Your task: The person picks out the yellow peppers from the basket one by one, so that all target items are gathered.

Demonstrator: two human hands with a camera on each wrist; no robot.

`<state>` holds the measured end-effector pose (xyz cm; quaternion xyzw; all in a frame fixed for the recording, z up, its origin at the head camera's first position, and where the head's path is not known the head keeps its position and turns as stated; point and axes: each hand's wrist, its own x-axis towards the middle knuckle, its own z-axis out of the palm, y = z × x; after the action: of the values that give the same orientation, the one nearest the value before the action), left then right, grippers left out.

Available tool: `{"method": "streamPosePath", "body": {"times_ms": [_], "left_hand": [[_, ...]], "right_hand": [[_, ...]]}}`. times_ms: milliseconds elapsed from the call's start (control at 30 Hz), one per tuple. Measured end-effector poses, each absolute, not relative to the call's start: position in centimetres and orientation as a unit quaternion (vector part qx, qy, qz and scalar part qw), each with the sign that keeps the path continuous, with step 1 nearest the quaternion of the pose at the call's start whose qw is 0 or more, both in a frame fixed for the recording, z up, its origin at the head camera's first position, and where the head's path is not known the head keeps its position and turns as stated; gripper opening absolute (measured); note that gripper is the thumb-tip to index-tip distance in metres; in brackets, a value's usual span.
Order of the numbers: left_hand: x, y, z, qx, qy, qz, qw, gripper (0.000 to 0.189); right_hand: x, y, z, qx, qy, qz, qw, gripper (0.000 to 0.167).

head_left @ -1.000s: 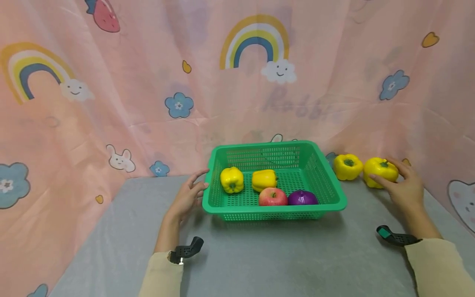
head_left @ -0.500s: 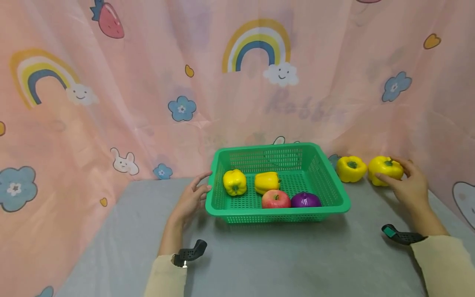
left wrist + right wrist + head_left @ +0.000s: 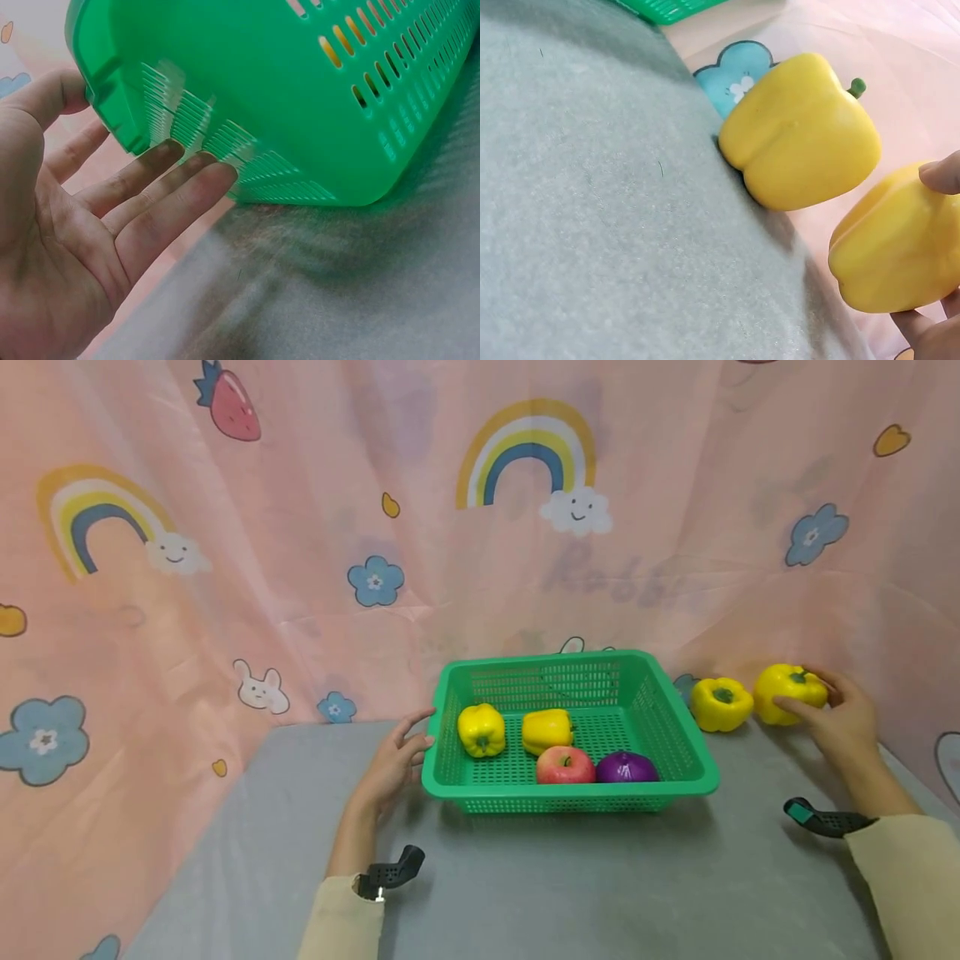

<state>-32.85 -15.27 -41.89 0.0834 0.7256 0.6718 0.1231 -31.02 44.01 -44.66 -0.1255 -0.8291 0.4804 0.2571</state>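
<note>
My right hand grips a yellow bell pepper at the right, with the thumb on its near side. In the right wrist view this pepper looks raised a little off the table, its shadow beside it. A second yellow bell pepper stands upright just to its left. My left hand touches the left end of a green plastic basket. Its fingers lie fairly straight along the outer wall, and the thumb meets the rim.
Inside the basket lie two yellow bell peppers, one at left and one mid-basket, a red apple and a purple onion-like vegetable. A pink printed curtain hangs behind the grey table.
My right hand has closed around the far-right bell pepper and raised it slightly, tipping its stem to the right. The left hand stays at the basket. The whole view has shifted a little.
</note>
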Motion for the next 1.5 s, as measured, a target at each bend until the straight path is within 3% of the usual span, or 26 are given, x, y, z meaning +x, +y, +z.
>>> {"method": "streamPosePath", "body": {"times_ms": [167, 433, 1100, 1500], "left_hand": [[-32.9, -15.2, -41.7, 0.088, 0.728, 0.669, 0.12, 0.051], [-32.8, -15.2, -41.8, 0.086, 0.732, 0.665, 0.124, 0.05], [-32.8, -15.2, -42.0, 0.078, 0.729, 0.669, 0.122, 0.051], [-32.9, -15.2, -41.9, 0.086, 0.73, 0.666, 0.125, 0.054]], "right_hand": [[-31.5, 44.3, -44.7, -0.124, -0.835, 0.476, 0.246, 0.066], [-31.8, 44.4, -44.8, -0.146, -0.872, 0.434, 0.174, 0.076], [-31.2, 44.5, -44.0, -0.083, -0.885, 0.433, 0.152, 0.081], [-28.9, 45.3, -40.2, -0.038, -0.915, 0.376, 0.141, 0.079]]}}
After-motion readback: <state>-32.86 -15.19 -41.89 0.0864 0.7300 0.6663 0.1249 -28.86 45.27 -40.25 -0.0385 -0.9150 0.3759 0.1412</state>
